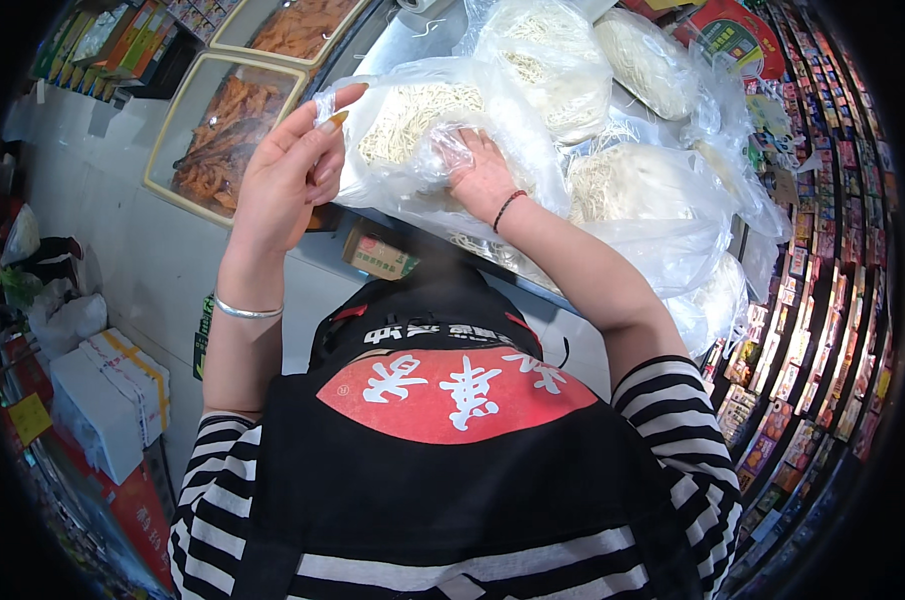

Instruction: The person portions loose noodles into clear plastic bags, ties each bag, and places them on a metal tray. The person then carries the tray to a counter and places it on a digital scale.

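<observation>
My left hand [302, 154] is raised at the left edge of the counter, with the rim of a clear plastic bag [400, 184] pinched in its fingers. The bag lies wide open around a heap of thin pale noodles [415, 112]. My right hand [482, 169] reaches over the bag, palm turned up, with crumpled clear plastic over its fingers; whether the fingers grip the plastic cannot be told. More bags of noodles [632, 187] lie to the right and behind. Loose noodles show under the bags near the front edge.
Framed bins of orange-brown food [224, 142] stand left of the metal counter [404, 49]. A cardboard box [377, 253] sits under its front edge. Packed shelves [820, 300] rise at the right. A white foam box [111, 397] and plastic bags [66, 319] are at the lower left.
</observation>
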### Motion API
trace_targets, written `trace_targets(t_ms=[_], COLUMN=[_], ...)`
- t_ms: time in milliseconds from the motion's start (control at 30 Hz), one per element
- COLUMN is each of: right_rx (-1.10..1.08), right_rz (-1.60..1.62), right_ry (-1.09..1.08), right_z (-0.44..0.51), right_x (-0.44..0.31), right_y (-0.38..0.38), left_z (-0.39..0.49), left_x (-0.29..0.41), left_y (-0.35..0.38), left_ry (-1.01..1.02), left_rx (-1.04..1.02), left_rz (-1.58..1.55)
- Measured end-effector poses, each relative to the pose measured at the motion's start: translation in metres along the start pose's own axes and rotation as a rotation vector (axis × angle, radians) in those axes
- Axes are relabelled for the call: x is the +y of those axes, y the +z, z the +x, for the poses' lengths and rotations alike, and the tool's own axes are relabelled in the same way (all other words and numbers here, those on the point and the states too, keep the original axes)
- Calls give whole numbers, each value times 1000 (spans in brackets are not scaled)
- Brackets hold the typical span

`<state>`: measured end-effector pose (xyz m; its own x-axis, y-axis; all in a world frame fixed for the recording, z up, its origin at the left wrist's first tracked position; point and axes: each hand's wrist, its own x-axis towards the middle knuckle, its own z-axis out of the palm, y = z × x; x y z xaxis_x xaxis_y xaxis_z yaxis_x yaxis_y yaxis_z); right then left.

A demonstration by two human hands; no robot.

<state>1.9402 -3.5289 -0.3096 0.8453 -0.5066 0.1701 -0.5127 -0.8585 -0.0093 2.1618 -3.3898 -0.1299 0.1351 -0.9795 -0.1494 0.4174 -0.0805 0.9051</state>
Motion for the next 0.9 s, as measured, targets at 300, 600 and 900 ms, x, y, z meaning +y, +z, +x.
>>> trace_targets(t_ms=[300, 600, 900], right_rx=[432, -22, -8], right_rz=[743, -42, 854], right_ry=[570, 23, 538], right_z=[57, 35, 61], right_x=[91, 73, 68], right_y=[-94, -80, -81], left_z=[-1, 0, 0], left_x=[-4, -3, -4], left_y=[-2, 12, 10], left_ry=[13, 25, 43], left_rx=[-5, -21, -14], left_rz=[22, 48, 22])
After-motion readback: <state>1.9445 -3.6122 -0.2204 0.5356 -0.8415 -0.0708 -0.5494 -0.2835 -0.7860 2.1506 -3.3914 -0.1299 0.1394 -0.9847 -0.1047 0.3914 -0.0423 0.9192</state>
